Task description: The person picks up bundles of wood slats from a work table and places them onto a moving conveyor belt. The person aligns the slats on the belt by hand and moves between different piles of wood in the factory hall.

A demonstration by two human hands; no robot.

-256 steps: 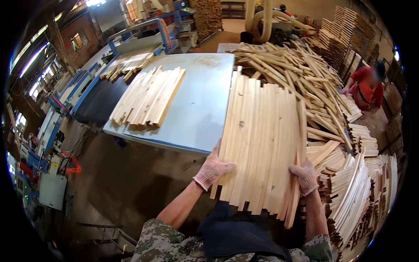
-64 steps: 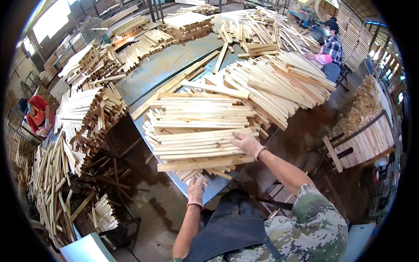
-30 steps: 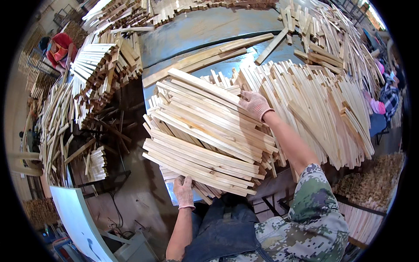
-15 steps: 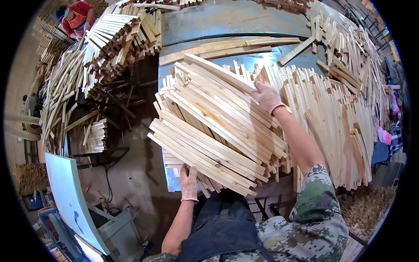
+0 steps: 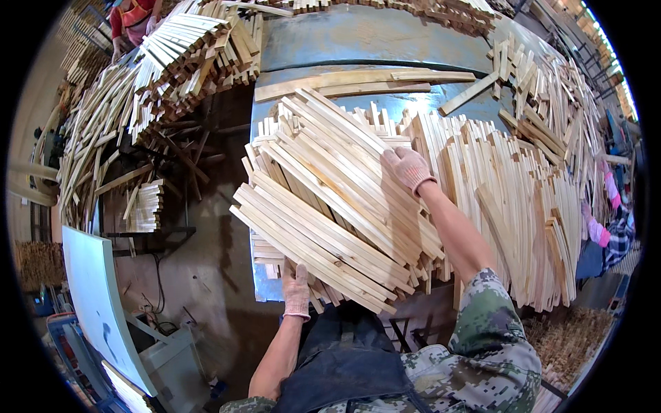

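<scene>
A slanted pile of pale wooden strips (image 5: 337,186) lies in front of me, its strips running from far left to near right. My right hand (image 5: 410,168), in a light work glove, is closed on the strip along the pile's far right side. At the near left side my left hand (image 5: 296,292), gloved too, grips the lowest strips from the edge, thumb and fingers pressed to the wood. Its fingertips are partly hidden by the strips. More strips show underneath the pile, set at another angle.
A broad row of upright-lying strips (image 5: 509,206) covers the table's right side. Long boards (image 5: 372,81) lie across the blue metal table (image 5: 372,34). Stacked strips (image 5: 186,55) stand at left, with a person in red (image 5: 131,20) behind. A pale panel (image 5: 107,303) leans at lower left.
The strip under my right hand was raised and askew; now it lies along the pile's far side. My right hand has moved slightly nearer and left. My left hand stays at the near edge.
</scene>
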